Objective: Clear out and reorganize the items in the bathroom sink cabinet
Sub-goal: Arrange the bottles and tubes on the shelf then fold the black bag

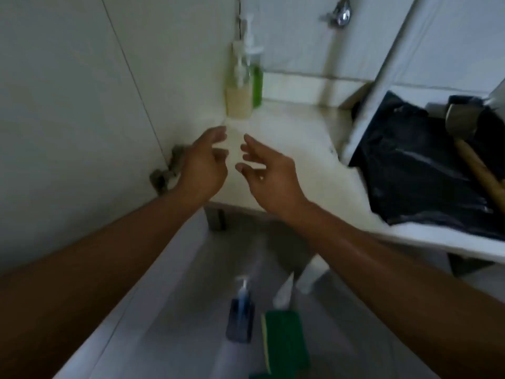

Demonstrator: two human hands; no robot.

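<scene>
- Frame is motion-blurred; fine detail and labels are unreadable.
- Left hand (203, 165), centre of frame: fingers loosely spread and slightly bent, holding nothing.
- Right hand (269, 173), just beside the left: fingers extended and apart, holding nothing. The hands are near each other but not touching.
- Both hands hang above the pale cabinet ledge (295, 138), bare forearms running in from the lower corners.
- Pale yellow pump bottle (238, 97), upright in the back corner of the ledge, upper centre, beyond the fingertips.
- Green pump bottle (257, 83), upright, just behind and to the right of the yellow one; cannot tell whether they touch.
- Metal valve (166, 170) on the wall, left of the left hand and partly hidden by it.
- Chrome fitting (340, 15) at the top edge, right of centre.
- White shelf (437, 242), right side: holds a crumpled black plastic bag (415, 170) with a hammer (474, 162) lying on it, wooden handle pointing toward the right edge.
- Grey floor, bottom centre: blue pump bottle (240, 315) upright; green and yellow sponge (284, 343) just to its right; white tube (284, 294) above the sponge; white bottle (311, 277) near the right forearm.
</scene>
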